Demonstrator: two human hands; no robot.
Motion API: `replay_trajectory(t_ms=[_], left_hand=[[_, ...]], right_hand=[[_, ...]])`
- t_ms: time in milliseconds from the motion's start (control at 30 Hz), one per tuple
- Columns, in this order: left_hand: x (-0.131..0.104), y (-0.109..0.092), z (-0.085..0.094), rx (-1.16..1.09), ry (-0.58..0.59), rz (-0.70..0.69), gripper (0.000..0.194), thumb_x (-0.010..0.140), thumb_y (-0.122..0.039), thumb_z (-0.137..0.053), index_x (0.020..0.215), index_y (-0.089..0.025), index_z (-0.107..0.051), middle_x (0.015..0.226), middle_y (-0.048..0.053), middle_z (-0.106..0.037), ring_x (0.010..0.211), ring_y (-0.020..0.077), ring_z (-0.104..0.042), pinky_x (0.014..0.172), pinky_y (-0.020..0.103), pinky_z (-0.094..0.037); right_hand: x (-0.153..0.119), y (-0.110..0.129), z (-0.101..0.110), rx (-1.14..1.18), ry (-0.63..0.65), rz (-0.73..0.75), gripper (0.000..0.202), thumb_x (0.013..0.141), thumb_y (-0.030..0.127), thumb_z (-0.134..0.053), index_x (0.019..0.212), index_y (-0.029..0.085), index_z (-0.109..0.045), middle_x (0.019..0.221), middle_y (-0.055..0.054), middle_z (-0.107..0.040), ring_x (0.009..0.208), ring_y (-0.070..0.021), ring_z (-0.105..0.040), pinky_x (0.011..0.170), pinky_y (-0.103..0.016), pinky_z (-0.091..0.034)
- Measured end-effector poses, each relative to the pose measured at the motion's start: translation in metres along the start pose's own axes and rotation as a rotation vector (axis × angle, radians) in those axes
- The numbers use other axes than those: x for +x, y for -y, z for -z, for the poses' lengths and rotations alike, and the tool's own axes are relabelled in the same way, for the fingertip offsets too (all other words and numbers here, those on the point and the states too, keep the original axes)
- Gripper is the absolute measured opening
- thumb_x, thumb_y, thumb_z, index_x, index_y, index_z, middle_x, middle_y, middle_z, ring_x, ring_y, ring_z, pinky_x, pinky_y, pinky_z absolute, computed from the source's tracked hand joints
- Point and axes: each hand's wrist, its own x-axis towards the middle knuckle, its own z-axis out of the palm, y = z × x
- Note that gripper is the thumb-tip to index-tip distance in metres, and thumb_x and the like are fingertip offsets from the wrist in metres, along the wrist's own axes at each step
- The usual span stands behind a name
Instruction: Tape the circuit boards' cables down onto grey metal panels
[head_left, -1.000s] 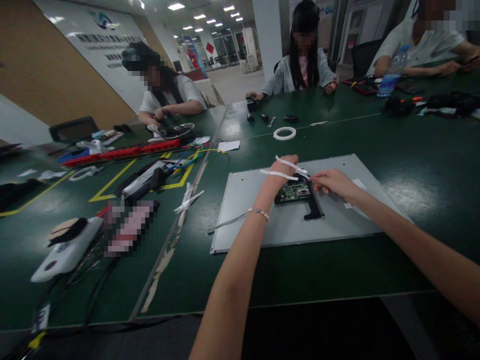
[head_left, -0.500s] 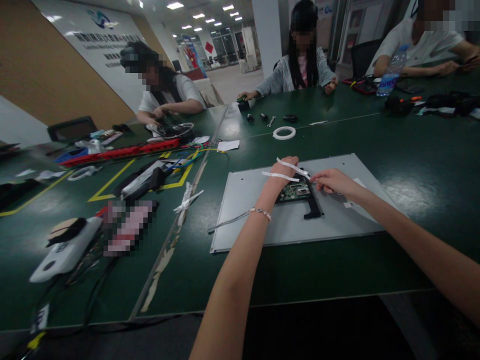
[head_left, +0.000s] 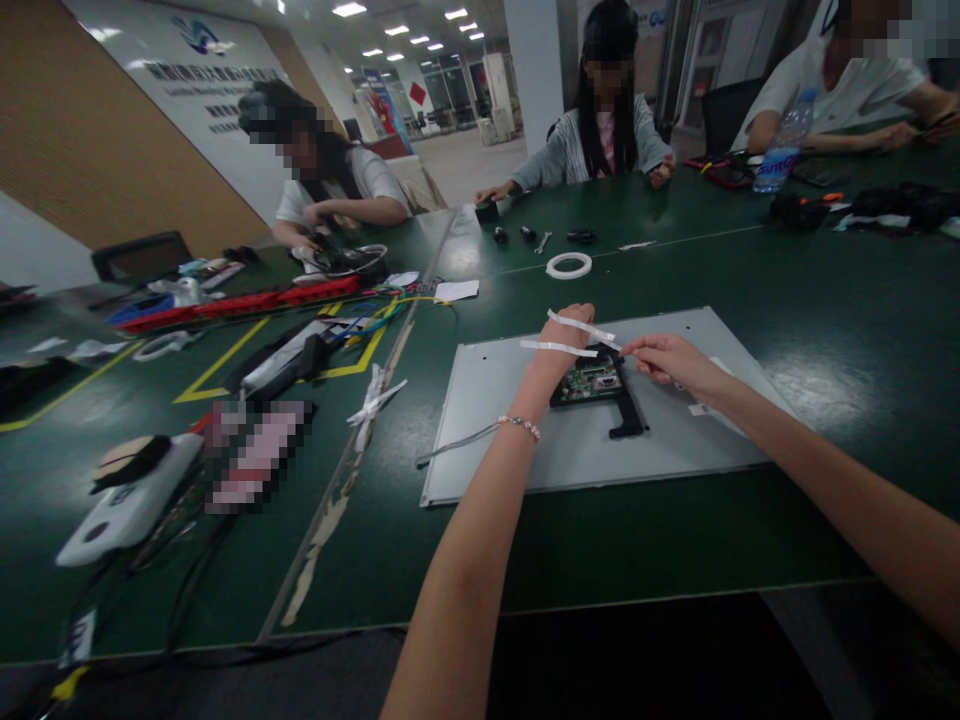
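Note:
My left hand point(head_left: 576, 322) reaches over a green circuit board point(head_left: 589, 382) in a black frame point(head_left: 628, 418); its fingers are mostly hidden behind the back of the hand. Two strips of white tape lie across that hand, a lower strip point(head_left: 559, 349) and an upper strip point(head_left: 579, 327). At the right end of the upper strip, my right hand point(head_left: 666, 362) is closed in a pinch, thumb and forefinger together. Board and frame rest on a flat grey panel point(head_left: 480, 420). A thin grey cable point(head_left: 459, 445) crosses the panel's left side.
A roll of white tape point(head_left: 568, 266) lies beyond the panel. A wrench point(head_left: 543, 243) and small black parts are farther back. Left are a red power strip point(head_left: 247, 308), a white device point(head_left: 127, 510) and cables. Three people sit around the green table point(head_left: 390, 560).
My left hand has shifted slightly up and to the left, and the tape strips moved with it. My right hand's fingertips rose a little with the strip's end.

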Motion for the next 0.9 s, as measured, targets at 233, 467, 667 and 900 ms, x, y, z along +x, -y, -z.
replay_trajectory(t_ms=[233, 467, 667, 900], left_hand=[[0.000, 0.003, -0.003, -0.003, -0.017, -0.004, 0.017, 0.087, -0.011, -0.046, 0.094, -0.010, -0.061, 0.093, 0.010, -0.064, 0.086, 0.0184, -0.059, 0.074, 0.027, -0.041], [-0.002, -0.003, -0.006, 0.047, 0.038, 0.051, 0.019, 0.091, -0.015, -0.044, 0.097, -0.014, -0.061, 0.098, 0.009, -0.064, 0.089, 0.0185, -0.060, 0.072, 0.026, -0.043], [-0.001, -0.003, -0.008, 0.011, 0.094, 0.046, 0.019, 0.091, -0.016, -0.045, 0.099, -0.014, -0.062, 0.100, 0.010, -0.064, 0.093, 0.0185, -0.060, 0.077, 0.026, -0.044], [-0.002, 0.000, -0.010, -0.026, 0.077, 0.047, 0.016, 0.089, -0.015, -0.047, 0.098, -0.013, -0.060, 0.098, 0.010, -0.062, 0.093, 0.0190, -0.059, 0.079, 0.027, -0.043]], right_hand=[[0.003, -0.003, -0.003, -0.029, 0.013, 0.016, 0.022, 0.080, 0.017, -0.047, 0.098, 0.012, -0.059, 0.061, 0.003, -0.047, 0.042, -0.0033, -0.031, 0.041, -0.018, -0.018], [0.004, -0.003, -0.004, -0.126, -0.008, -0.009, 0.019, 0.079, 0.012, -0.046, 0.093, 0.012, -0.059, 0.058, 0.002, -0.049, 0.041, -0.0039, -0.035, 0.041, -0.017, -0.023], [0.001, 0.005, -0.002, -0.183, 0.008, -0.101, 0.023, 0.078, 0.010, -0.047, 0.097, 0.012, -0.059, 0.063, -0.001, -0.056, 0.041, -0.0035, -0.038, 0.039, -0.016, -0.023], [-0.004, 0.010, 0.008, -0.119, 0.117, -0.254, 0.035, 0.076, 0.013, -0.051, 0.111, 0.015, -0.055, 0.062, -0.001, -0.055, 0.042, -0.0048, -0.043, 0.037, -0.016, -0.019]])
